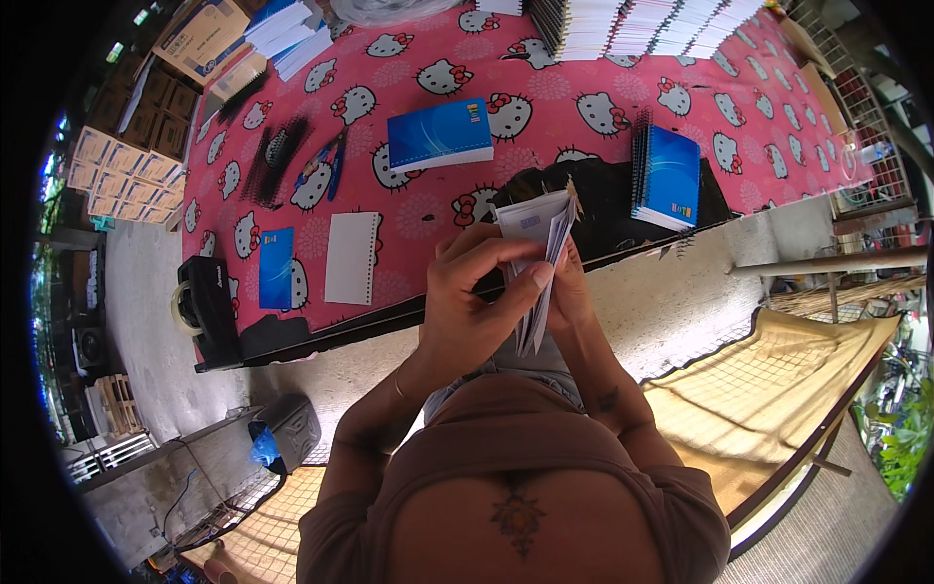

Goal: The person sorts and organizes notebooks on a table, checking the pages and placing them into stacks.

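Observation:
Both my hands hold a small stack of white sheets (530, 219) over the table's near edge. My left hand (465, 287) pinches the pages from the left with thumb and fingers. Behind the stack, my right hand (572, 287) grips its right side; some of its fingers are hidden. The sheets fan apart slightly toward the bottom. Beyond the stack lies a blue-covered pad of pages (438, 134). A blue spiral notebook (669, 175) rests to the right on a black patch. Left of my hands are a white hole-punched sheet (351, 258) and a blue cover (276, 268).
Pliers (337, 165) lie beside black binding coils (275, 161) on the pink patterned tablecloth (545, 88). A black tape dispenser (209, 307) stands at the left corner. Spiral notebooks (642, 29) are stacked at the back. Boxes (131, 175) are piled at the far left.

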Action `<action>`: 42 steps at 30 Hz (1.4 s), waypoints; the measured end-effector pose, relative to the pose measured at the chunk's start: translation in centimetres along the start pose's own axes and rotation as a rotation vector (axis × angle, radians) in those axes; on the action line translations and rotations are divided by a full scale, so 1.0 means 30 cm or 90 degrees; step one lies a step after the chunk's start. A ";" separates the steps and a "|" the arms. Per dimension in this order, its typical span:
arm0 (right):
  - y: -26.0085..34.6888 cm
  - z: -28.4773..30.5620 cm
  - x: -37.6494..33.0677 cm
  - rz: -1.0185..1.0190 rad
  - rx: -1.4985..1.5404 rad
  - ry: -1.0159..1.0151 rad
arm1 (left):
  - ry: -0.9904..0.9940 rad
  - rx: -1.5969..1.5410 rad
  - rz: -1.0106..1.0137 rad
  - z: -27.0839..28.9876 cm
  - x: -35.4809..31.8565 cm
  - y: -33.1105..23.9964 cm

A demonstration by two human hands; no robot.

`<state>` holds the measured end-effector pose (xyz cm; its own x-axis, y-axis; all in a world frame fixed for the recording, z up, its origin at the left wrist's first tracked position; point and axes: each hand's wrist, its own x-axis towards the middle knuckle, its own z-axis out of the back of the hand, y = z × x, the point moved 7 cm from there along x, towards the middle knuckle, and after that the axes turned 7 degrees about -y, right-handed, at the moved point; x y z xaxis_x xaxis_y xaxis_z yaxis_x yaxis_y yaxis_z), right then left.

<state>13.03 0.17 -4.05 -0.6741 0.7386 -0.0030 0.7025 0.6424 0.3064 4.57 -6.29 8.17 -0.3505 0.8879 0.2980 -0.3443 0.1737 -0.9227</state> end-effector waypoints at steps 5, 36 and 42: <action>0.003 -0.003 0.000 0.004 0.001 0.005 | -0.002 0.005 -0.005 0.000 0.001 -0.002; 0.009 -0.011 -0.005 0.013 -0.018 -0.021 | 0.012 -0.027 0.016 -0.003 0.012 -0.008; 0.014 -0.007 -0.004 0.022 -0.027 -0.009 | 0.006 -0.084 0.024 -0.007 0.020 0.002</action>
<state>13.35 0.31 -3.72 -0.6456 0.7636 -0.0054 0.7152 0.6071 0.3463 4.53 -5.65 8.24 -0.3532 0.8986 0.2602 -0.2134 0.1934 -0.9576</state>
